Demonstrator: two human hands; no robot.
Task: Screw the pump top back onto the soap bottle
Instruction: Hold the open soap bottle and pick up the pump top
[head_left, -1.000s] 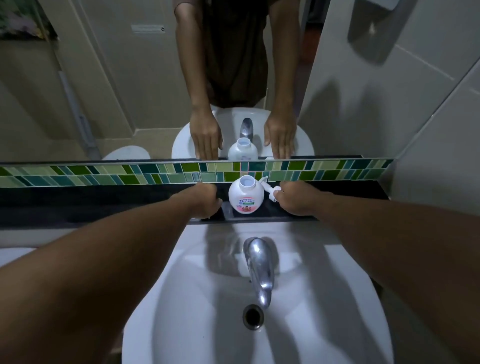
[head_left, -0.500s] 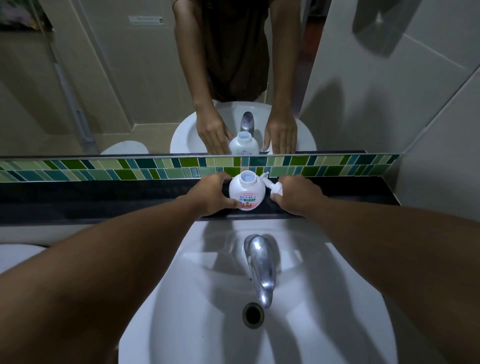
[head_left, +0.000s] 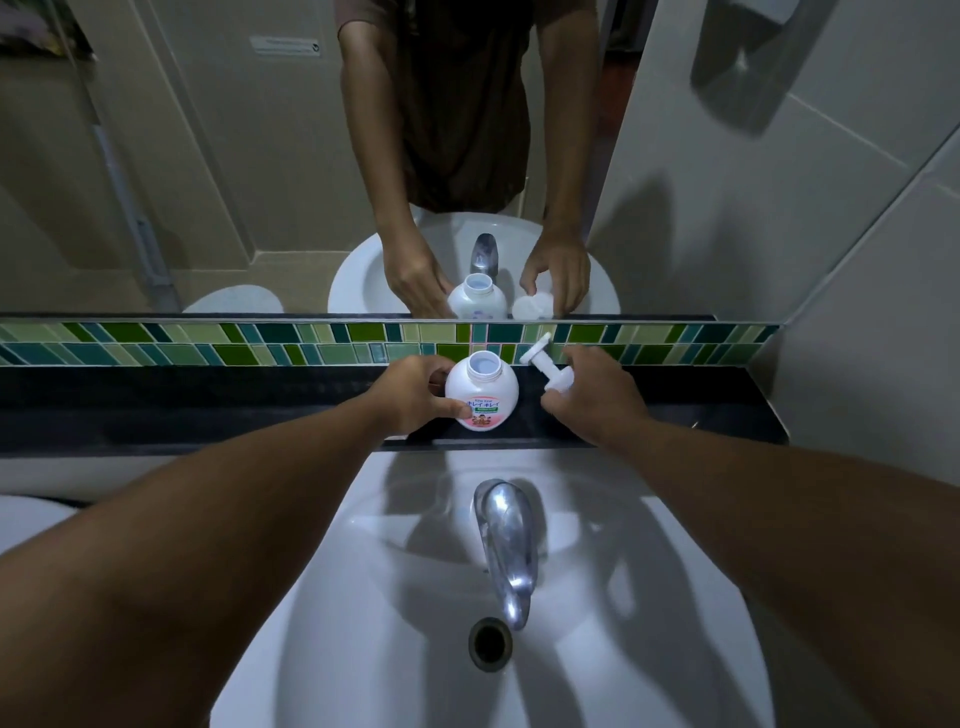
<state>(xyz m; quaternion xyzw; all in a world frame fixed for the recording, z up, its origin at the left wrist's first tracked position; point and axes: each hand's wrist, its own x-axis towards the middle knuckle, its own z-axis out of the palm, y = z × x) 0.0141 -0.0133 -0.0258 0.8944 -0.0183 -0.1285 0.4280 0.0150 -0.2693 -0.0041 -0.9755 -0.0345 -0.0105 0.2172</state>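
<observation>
The soap bottle (head_left: 482, 397) is stood upright on the dark ledge (head_left: 208, 400) at twelve o'clock from the tap (head_left: 506, 540), its wide neck open and uncapped. It is steadied by the left hand (head_left: 415, 397), whose fingers are curled round its nine o'clock flank with the thumb pressed on the label. The pump top (head_left: 548, 371) is held just beside the bottle, at its three o'clock, tilted with its nozzle toward eleven o'clock; it is pinched at the collar by the fingertips of the right hand (head_left: 592, 397).

The round, smooth plastic body is judged light and likely slippery — a firm wrap low on its belly would be needed against the twisting. The pump is judged stiff and light, best taken by its collar, not the nozzle.

The ledge is narrow: the tiled strip (head_left: 260, 343) and mirror (head_left: 208, 156) close it off at twelve o'clock, and the basin (head_left: 363, 519) drops away at six o'clock. Open room is left above the neck and along the ledge at either side.
</observation>
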